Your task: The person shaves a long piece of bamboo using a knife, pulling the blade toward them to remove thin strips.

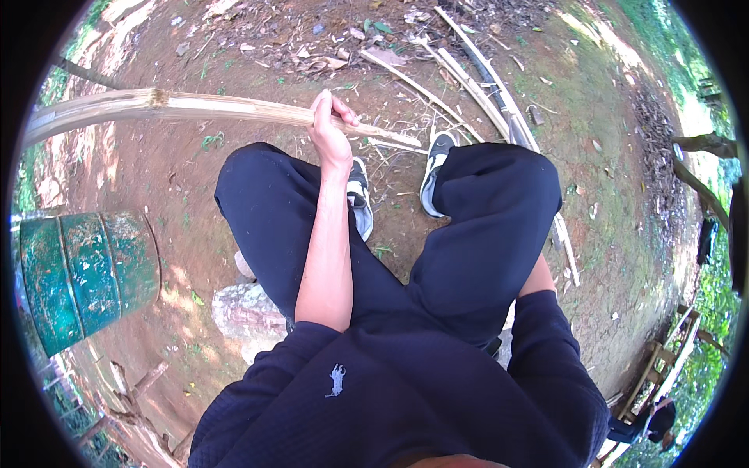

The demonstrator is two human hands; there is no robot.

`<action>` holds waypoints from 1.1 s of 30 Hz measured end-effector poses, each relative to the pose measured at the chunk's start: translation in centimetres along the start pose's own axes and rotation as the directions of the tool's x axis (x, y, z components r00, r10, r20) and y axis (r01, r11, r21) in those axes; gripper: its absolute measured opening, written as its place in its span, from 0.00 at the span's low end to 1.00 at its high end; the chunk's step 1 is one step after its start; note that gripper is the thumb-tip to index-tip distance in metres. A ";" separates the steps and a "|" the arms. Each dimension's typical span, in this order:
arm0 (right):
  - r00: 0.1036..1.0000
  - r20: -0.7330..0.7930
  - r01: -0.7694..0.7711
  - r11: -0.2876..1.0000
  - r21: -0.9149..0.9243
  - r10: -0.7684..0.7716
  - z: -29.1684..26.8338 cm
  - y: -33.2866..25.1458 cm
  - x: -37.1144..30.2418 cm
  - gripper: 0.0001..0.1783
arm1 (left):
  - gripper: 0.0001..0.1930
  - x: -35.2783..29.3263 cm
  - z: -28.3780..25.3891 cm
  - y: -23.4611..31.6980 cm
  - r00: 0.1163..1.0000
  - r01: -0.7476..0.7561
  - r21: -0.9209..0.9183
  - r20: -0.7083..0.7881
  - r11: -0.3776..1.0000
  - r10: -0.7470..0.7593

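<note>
My left hand [332, 129] is closed round a long split bamboo pole [226, 108], near its thin end. The pole runs out to the far left, with one node ring showing. Its splintered tip lies just in front of my shoes [437, 168]. My right forearm [539, 278] goes down beside my right thigh, and the leg hides the right hand. I sit with my knees apart, in dark trousers.
Several long bamboo strips [476, 93] lie on the dirt ground ahead and to the right. A green rusty drum [90, 273] is at left. A pale log or stone [248, 312] sits beneath me. Dry leaves [328, 58] litter the far ground. A wooden frame [659, 363] is at lower right.
</note>
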State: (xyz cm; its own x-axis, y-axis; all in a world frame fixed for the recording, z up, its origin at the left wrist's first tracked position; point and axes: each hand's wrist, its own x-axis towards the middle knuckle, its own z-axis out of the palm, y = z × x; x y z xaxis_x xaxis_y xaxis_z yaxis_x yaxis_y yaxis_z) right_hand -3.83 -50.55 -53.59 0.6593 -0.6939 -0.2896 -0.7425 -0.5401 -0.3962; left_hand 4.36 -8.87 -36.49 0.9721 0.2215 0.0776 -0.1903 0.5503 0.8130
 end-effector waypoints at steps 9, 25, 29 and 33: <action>0.928 0.358 -0.361 0.499 0.788 0.107 -1.7 -1.3 -3.0 0.25 | 0.17 0.0 -0.7 0.1 0.994 -0.018 -0.002 -0.112 1.000 0.017; 0.851 0.284 0.398 0.895 0.200 -0.442 -22.3 -13.4 -10.0 0.25 | 0.17 0.2 1.4 -0.3 0.979 -0.052 -0.076 -0.199 0.996 0.036; 0.839 -0.057 0.522 0.831 -0.193 -0.541 -17.4 -16.7 -5.8 0.24 | 0.16 0.7 0.6 -0.4 0.966 -0.069 -0.056 -0.254 0.996 0.052; 0.868 -0.100 0.449 0.854 -0.263 -0.487 -12.8 -16.5 -2.2 0.22 | 0.16 0.6 0.6 -0.4 0.950 -0.072 -0.072 -0.310 0.995 0.047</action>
State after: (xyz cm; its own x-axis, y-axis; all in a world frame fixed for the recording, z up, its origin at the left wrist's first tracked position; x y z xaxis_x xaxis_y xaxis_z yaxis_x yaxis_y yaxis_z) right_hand 5.49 -46.17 -35.27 0.9217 -0.3869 0.0282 -0.3696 -0.8980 -0.2387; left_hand 5.09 -9.43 -36.44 0.8718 0.4853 -0.0671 -0.2694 0.5893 0.7617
